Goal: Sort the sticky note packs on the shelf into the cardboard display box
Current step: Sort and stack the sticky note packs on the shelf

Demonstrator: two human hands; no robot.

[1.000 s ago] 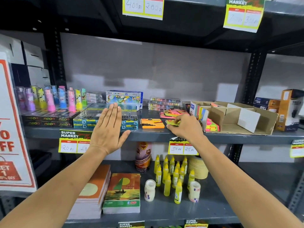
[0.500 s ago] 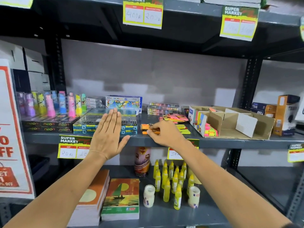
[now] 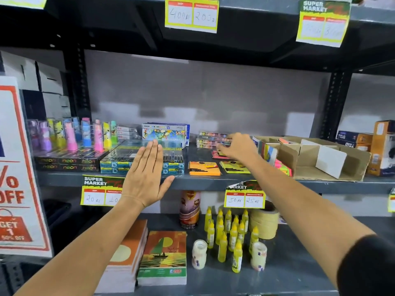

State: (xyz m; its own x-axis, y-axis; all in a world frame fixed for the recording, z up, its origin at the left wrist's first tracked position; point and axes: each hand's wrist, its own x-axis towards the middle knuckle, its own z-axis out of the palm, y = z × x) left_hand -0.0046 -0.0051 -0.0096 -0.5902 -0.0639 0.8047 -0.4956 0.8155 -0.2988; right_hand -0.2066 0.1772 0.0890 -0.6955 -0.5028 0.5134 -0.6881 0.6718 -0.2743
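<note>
Lying flat near the front of the grey shelf are two loose sticky note packs: an orange pack and, just to its right, a yellow pack. Behind them a pink pack sits deeper on the shelf, partly covered by the right hand, which reaches over it with fingers curled downward; motion blur hides whether the fingertips grip the pack or only touch it. To the right of the loose packs stands the cardboard display box, its front cut low and its interior split by cardboard dividers; neon pink, yellow and green packs are already stacked in its left-hand compartment, while a white divider panel leans in the wider compartment beside it. The left hand is held flat with fingers together and extended, palm toward the shelf, thumb out near the shelf edge, grasping nothing; it is in front of boxed pen sets. Farther left stand pastel bottles behind black "neon" boxes. Price tags hang from the shelf edge. On the lower shelf sit yellow glue bottles, rolls of masking tape and notebooks.
</note>
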